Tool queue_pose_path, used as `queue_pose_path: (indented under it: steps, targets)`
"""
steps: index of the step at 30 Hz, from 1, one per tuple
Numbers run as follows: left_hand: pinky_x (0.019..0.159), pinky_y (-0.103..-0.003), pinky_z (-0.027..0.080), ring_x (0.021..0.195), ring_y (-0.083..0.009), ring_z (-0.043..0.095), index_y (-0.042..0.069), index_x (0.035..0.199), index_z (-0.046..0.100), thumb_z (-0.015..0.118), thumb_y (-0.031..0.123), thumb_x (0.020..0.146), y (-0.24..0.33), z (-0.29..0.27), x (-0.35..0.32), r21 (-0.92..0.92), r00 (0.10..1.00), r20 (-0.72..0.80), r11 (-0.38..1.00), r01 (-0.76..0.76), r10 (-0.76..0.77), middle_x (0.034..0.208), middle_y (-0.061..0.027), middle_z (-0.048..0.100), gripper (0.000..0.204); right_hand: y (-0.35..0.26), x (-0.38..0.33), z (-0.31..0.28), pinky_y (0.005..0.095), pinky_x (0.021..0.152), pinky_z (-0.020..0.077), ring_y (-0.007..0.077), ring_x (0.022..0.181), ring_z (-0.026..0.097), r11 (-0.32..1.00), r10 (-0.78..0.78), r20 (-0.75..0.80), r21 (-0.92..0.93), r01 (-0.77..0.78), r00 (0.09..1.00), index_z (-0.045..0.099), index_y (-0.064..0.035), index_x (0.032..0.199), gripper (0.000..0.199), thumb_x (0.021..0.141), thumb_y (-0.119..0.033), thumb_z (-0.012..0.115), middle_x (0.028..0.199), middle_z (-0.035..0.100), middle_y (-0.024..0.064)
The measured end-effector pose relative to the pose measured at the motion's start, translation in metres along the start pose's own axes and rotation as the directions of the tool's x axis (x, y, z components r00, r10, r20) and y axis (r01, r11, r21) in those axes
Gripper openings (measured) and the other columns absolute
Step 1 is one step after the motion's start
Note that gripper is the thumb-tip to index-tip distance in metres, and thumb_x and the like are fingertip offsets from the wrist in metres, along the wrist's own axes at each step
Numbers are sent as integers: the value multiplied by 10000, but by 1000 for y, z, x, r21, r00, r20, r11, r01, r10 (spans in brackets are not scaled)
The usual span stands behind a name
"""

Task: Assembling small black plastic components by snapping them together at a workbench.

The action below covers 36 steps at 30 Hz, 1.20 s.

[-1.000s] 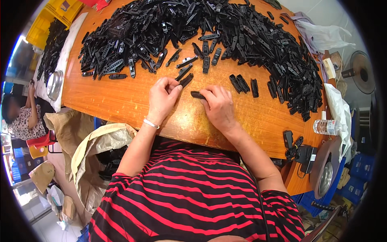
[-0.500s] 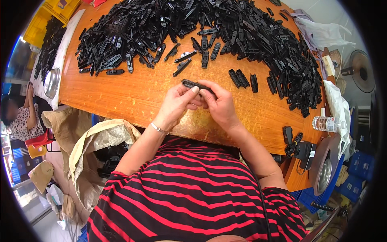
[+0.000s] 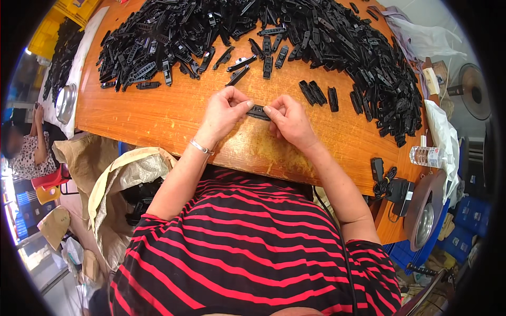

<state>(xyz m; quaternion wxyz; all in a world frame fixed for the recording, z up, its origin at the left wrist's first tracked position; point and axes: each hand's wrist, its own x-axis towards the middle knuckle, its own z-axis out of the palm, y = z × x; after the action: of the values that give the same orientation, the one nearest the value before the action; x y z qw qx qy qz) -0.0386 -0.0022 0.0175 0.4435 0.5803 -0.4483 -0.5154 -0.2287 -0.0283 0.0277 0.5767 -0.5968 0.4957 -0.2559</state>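
A slim black plastic part is stretched level between my two hands, above the bare wood near the table's front. My left hand pinches its left end between thumb and fingers. At the other end, my right hand has thumb and fingers closed on it. The fingertips cover both ends of the part. Just beyond my hands lie a few loose black parts, some showing a shiny edge. Farther back is a big heap of similar black parts, curving round to the right.
Three black parts lie apart on the right of the wooden table. A clear bottle and a black power adapter are at the right edge. An open sack stands at left; another person sits beyond it.
Both hands have drawn apart to the part's two ends. The part has turned from slanting to nearly level, with its ridged face showing. The view has shifted slightly.
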Motion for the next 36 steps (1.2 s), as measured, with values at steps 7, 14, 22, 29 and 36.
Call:
queue_pose_path:
  steps: [7,14,22,29,36]
  targets:
    - [558,-243,460,609,-80,553,8,825,622,751,130,826,-12,-1,3,67,999,-2,997,41,-41,700,-21,620,178,10,1,2,227,386,367,78,423,509,995,-48,-34,-94,45,998,529,-19,877,162,932,-138,624,570,589,35]
    - [550,-231,434,626,-64,527,20,828,609,746,131,848,8,-5,10,334,988,71,936,107,-138,699,7,588,177,-2,7,-6,244,371,367,94,415,512,982,107,53,-160,-97,993,523,-21,861,206,923,-175,644,562,581,39]
    - [515,-296,458,565,-126,584,27,819,555,755,198,845,0,-8,26,553,994,91,833,1,-61,670,-46,606,264,0,21,-6,269,373,395,112,432,538,938,85,16,-338,-74,996,493,-17,864,258,905,-192,679,579,583,51]
    - [589,-325,470,617,-170,595,26,784,576,753,197,816,5,-5,-2,636,998,42,769,-68,54,674,-84,624,248,-3,4,0,283,450,443,119,480,570,913,63,28,-406,-46,998,538,-6,907,263,892,-218,693,619,611,56]
    - [588,-348,430,614,-227,525,13,767,543,727,96,786,59,-87,-122,682,990,-30,728,-79,136,673,-94,534,202,12,-5,-54,395,672,503,287,765,650,671,-421,-182,-721,171,888,634,-44,925,190,850,-207,697,827,655,113]
